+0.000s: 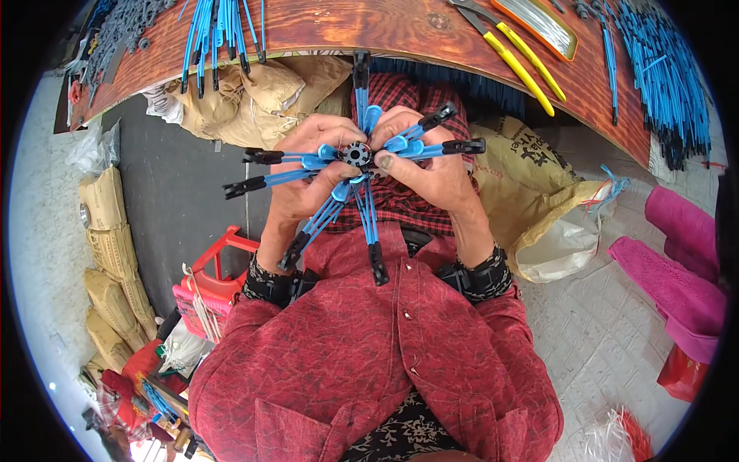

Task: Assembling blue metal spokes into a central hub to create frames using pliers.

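In front of my chest I hold a star-shaped frame of blue rods around a round black hub (357,155). Its arms spread out on all sides, and each blue arm (369,219) ends in a black clip-like tip. My left hand (302,185) pinches the hub from the left, its thumb below and its fingers above. On the other side my right hand (431,177) grips the hub's right edge between thumb and fingers, near a blue joint piece. The palms and some fingertips are hidden behind the frame.
A wooden table (346,31) carries yellow-handled cutters (523,65), an orange-rimmed tray (573,48) of thin metal pieces, blue rod bundles (662,85) and grey parts (127,31). Paper sacks (531,154), a red stool (223,269) and pink cloth (670,285) surround me.
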